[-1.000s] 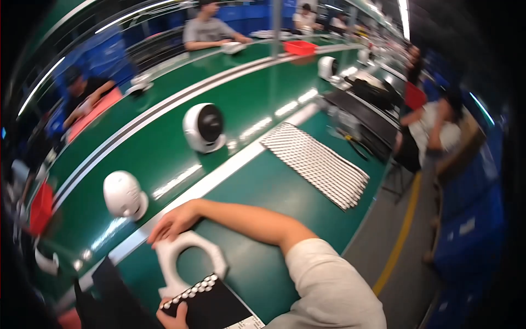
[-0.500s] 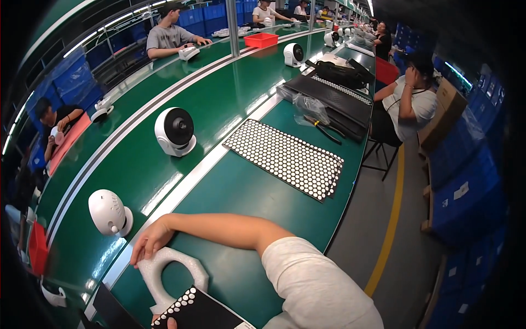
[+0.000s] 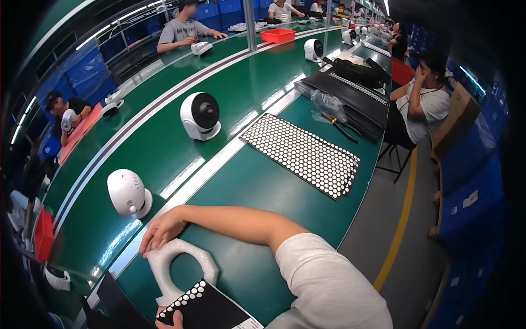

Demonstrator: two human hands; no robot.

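Left hand [image 3: 174, 322] clamps dot-edged black sheet [image 3: 212, 308]; right hand [image 3: 163, 227] contacts white foam ring [image 3: 162, 271]

Changes. Compared with half a second ago, the scene sits farther right in the view, and more of the left thumb shows on the black sheet. The right hand keeps its place on the ring's far-left rim. A seated co-worker in a white top [image 3: 429, 107], well to the right of the ring, now holds a raised hand in front of the face.

Hand state. The hands are apart from each other. The left hand pinches the black sheet's left edge, thumb on top. The right hand's fingers bend over the rim; whether they grip cannot be told. The black sheet overlaps the ring's near side; the ring lies on the green work surface [image 3: 246, 192].

Labels. One white printed label [image 3: 250, 324] marks the black sheet's near-right corner, right of the ring. Its print is too small to read.

Counts, relative to the ring:
- Two white rounded camera-like devices nearby on the glossy green belt: one shown from behind [image 3: 127, 192], beyond and left; one with a black round front [image 3: 201, 115], farther beyond.
- One pair of pliers with yellow-and-black handles [image 3: 345, 130], beyond and right.
- Black sheeting covered in white dots [image 3: 301, 153], between ring and pliers; layer count cannot be told.
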